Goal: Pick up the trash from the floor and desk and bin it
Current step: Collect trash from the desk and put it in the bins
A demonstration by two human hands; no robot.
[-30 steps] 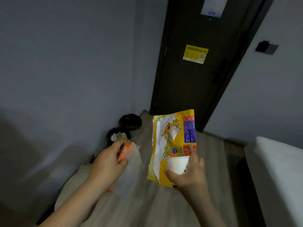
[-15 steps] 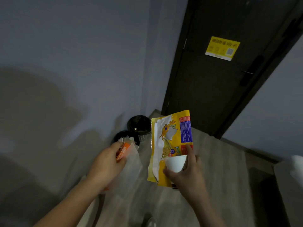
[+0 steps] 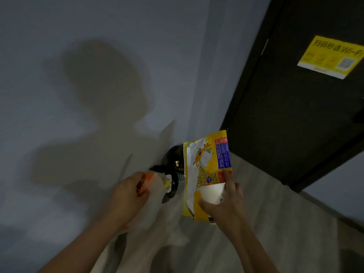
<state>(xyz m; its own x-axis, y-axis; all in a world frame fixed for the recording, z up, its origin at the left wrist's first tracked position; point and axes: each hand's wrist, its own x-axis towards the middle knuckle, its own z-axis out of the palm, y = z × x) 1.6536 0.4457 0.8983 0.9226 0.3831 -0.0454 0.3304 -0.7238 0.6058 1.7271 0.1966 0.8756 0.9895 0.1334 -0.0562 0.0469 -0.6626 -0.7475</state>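
Carry-to-bin step, by the look of it. A yellow snack bag point(image 3: 206, 174) and white paper cup point(image 3: 211, 194) are gripped together in the right hand point(image 3: 224, 205). An orange wrapper point(image 3: 146, 181) and white plastic bag point(image 3: 155, 200) are clenched in the left hand point(image 3: 128, 198). Two black bins point(image 3: 173, 170) are seen ahead against the wall point(image 3: 98, 95), beside the door point(image 3: 295, 115). Next, probably: both loads are to be brought over a bin opening and released.

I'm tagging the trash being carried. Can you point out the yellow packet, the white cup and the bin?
Yellow packet point(image 3: 208, 168): head view, printed front, middle.
White cup point(image 3: 212, 193): head view, side wall, above the right hand's thumb.
Bin point(image 3: 174, 156): head view, black liner at the rim.
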